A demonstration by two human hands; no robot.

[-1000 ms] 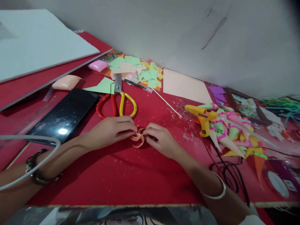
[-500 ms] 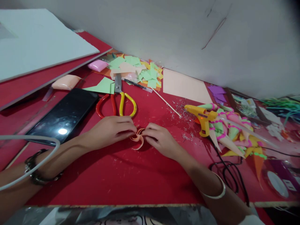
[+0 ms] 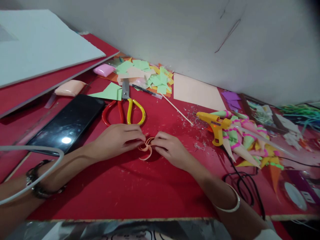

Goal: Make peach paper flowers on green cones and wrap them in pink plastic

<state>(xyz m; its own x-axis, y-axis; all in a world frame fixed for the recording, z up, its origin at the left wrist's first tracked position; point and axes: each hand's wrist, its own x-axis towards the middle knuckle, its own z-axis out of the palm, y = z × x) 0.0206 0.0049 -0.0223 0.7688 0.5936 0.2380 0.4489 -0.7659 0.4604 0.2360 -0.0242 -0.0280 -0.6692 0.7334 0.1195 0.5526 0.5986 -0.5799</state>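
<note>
Between my hands is a small curled peach paper piece [image 3: 147,148] with several thin strips, just above the red table [image 3: 130,193]. My left hand [image 3: 120,140] pinches its left side, fingertips pressed together. From the other side my right hand [image 3: 171,148] pinches a strip of the same piece; the fingertips partly hide it. Scissors [image 3: 129,111] with one red and one yellow handle lie just beyond my left hand. A black phone [image 3: 68,121] rests near my left forearm.
A yellow glue gun [image 3: 217,126] leans on decorated paper cones [image 3: 247,140] at the right, its black cord [image 3: 243,180] coiled below. Green paper scraps [image 3: 157,80], a peach sheet [image 3: 197,90] and a thin stick [image 3: 177,110] lie at the back. A white board [image 3: 45,46] stands left.
Both hands keep nearly the same place and grip. The curled strips of the peach paper piece have shifted very slightly between the fingers.
</note>
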